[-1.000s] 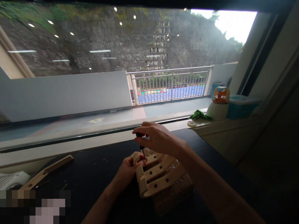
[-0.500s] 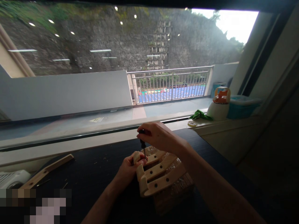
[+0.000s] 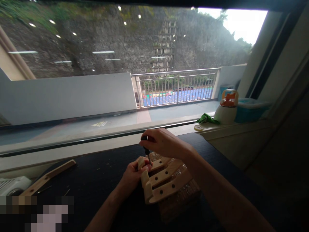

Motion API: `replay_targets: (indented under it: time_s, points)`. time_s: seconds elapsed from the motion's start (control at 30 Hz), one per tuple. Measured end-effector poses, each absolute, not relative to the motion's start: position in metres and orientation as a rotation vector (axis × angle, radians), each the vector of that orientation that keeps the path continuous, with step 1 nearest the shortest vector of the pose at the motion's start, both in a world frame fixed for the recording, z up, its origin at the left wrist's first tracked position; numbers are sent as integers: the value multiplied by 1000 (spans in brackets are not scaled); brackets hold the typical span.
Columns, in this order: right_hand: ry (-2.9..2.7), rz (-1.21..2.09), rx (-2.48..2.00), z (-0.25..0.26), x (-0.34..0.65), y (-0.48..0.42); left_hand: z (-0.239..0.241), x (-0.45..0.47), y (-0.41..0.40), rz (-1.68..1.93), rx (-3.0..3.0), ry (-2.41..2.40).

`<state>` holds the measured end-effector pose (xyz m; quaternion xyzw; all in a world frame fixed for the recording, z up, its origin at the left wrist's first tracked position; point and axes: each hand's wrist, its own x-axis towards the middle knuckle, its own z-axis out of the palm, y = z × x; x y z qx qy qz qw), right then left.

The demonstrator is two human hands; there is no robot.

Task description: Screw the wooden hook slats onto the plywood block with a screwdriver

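Observation:
My right hand (image 3: 158,141) is closed around the dark handle of a screwdriver (image 3: 146,150), whose thin shaft points down and slightly right. The tip meets the far wooden slat beside my left fingers; the exact contact is hidden. My left hand (image 3: 137,169) pinches the curved end of that slat. It belongs to a pale wooden piece (image 3: 166,190) of several curved slats with dark round holes or screw heads. Under the slats lies a brownish block (image 3: 180,204) with a shiny, clear-wrapped look.
A long wooden strip (image 3: 48,176) lies at the left of the dark table (image 3: 101,187), near a white device (image 3: 16,185). On the sill stand a white-and-orange kettle-like jug (image 3: 225,111), a green cloth (image 3: 206,119) and a teal tub (image 3: 252,111). A window rises behind.
My right hand has sunk slightly and shifted a little left, and the screwdriver handle leans more to the left. My left hand and the wooden piece stay in place.

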<state>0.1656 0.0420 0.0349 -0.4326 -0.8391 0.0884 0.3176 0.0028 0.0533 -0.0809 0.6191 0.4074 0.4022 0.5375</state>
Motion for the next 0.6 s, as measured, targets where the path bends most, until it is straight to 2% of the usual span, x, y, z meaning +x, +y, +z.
replay_targets:
  time_s: [0.6]
  points:
    - [-2215,222,-1186,36,166,40,-76,4,51,942,1469,974]
